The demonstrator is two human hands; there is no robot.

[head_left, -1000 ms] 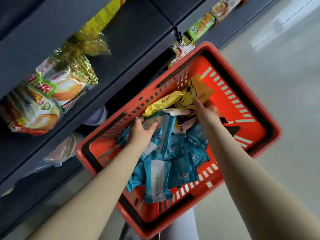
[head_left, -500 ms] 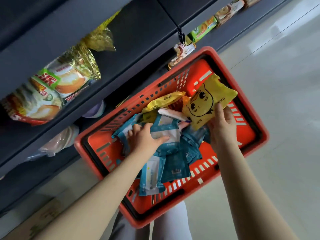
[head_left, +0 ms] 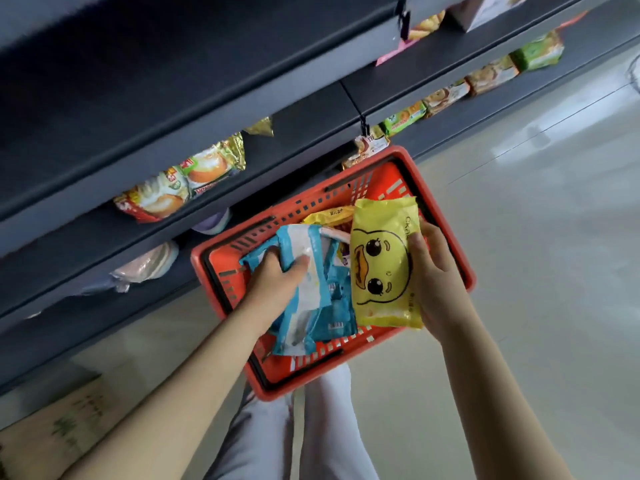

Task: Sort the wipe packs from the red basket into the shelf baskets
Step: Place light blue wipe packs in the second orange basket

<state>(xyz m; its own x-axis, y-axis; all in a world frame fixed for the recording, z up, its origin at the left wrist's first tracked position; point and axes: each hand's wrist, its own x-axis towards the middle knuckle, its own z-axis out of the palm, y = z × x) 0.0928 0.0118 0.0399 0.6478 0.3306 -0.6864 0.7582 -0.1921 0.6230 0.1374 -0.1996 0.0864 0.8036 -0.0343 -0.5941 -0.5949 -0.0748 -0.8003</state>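
Looking down past 2 bare forearms into red basket [head_left: 388, 174], close beside dark shelving [head_left: 207, 98], over pale floor [head_left: 519, 237].

Gripping 1 blue-and-white wipe pack [head_left: 304, 244] in left hand [head_left: 277, 282], with fingers curled over its upper part and thumb across its face. Raised above the heap, lower end trailing down among the others.

Holding yellow duck-face pack [head_left: 381, 265] in right hand [head_left: 433, 282] by its right edge, thumb pressed on the front. Held upright over basket's right half, printed face toward camera.

Lying in basket: loose heap of blue packs [head_left: 336, 317] beneath both hands, plus 1 more yellow pack [head_left: 329, 214] near the far wall.

On shelving: foil snack bags [head_left: 180, 185] at left, row of small green and orange packets [head_left: 450, 95] at upper right.

Below basket: pale trouser legs [head_left: 329, 427]. At lower left: cardboard box [head_left: 52, 427].
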